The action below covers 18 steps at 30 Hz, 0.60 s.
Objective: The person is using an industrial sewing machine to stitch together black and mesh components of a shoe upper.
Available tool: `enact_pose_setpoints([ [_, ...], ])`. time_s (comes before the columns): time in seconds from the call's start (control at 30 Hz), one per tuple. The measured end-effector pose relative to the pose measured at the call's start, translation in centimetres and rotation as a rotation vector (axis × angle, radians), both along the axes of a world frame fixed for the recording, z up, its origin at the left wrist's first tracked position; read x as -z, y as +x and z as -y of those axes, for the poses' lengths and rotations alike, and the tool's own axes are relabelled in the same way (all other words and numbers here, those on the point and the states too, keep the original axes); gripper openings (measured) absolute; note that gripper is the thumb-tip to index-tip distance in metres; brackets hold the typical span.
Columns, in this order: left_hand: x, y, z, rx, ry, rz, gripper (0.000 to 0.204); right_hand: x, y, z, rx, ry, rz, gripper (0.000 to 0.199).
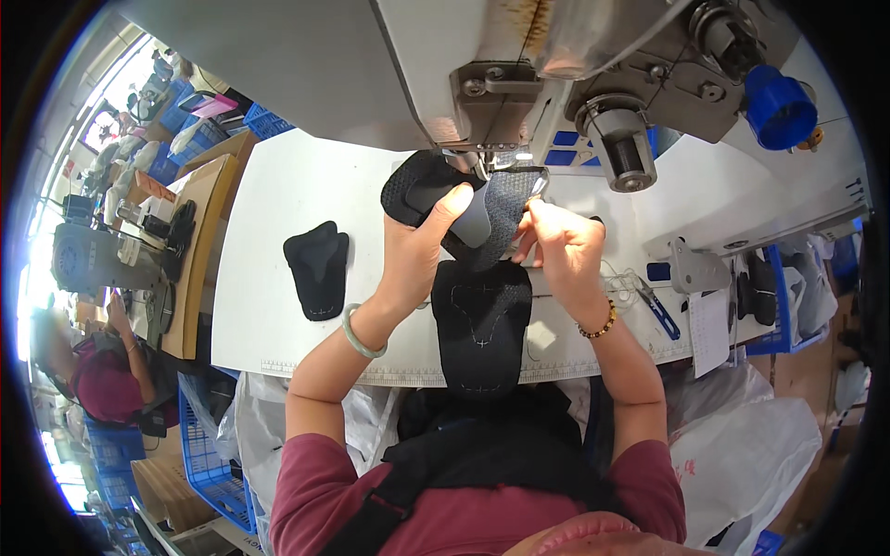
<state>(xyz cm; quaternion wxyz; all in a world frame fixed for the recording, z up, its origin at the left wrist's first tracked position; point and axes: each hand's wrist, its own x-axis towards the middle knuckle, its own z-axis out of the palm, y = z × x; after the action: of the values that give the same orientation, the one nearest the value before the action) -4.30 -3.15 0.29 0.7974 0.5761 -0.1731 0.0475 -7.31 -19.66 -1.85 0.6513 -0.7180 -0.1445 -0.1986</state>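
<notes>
Under the presser foot [480, 165] of a sewing machine lies a black mesh fabric piece [508, 208] with a smooth grey patch, curved like a shoe part. My left hand [415, 243] grips its left side, thumb on top and fingers underneath. At its right edge, my right hand [565, 246] pinches the fabric between thumb and fingers. Just below both hands, black tongue-shaped fabric pieces [482, 343] with white stitch marks overhang the table's front edge. Left of my left forearm rests another black tongue-shaped piece [316, 271], flat on the table.
Blue-handled thread snips [660, 310] and loose thread lie to the right on the white table [260, 222]. The sewing machine's head [445, 56] overhangs the far side. White plastic bags [742, 463] and a blue crate [209, 463] flank me. A co-worker [107, 380] sits at far left.
</notes>
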Motion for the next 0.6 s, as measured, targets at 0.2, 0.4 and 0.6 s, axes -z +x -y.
enact_pose_setpoints([
  [0.2, 0.5, -0.7, 0.9, -0.064, -0.012, -0.011, 0.008, -0.6, -0.5, -0.4, -0.175, 0.173, -0.224, 0.037],
  [0.4, 0.8, -2.0, 2.3, -0.208, 0.016, 0.101, 0.014, -0.5, -0.4, 0.5, -0.310, 0.244, -0.296, 0.034],
  [0.6, 0.5, -2.4, 2.1, -0.175, 0.074, 0.077, 0.016, -1.3, -0.7, 0.1, -0.256, 0.314, -0.335, 0.034],
])
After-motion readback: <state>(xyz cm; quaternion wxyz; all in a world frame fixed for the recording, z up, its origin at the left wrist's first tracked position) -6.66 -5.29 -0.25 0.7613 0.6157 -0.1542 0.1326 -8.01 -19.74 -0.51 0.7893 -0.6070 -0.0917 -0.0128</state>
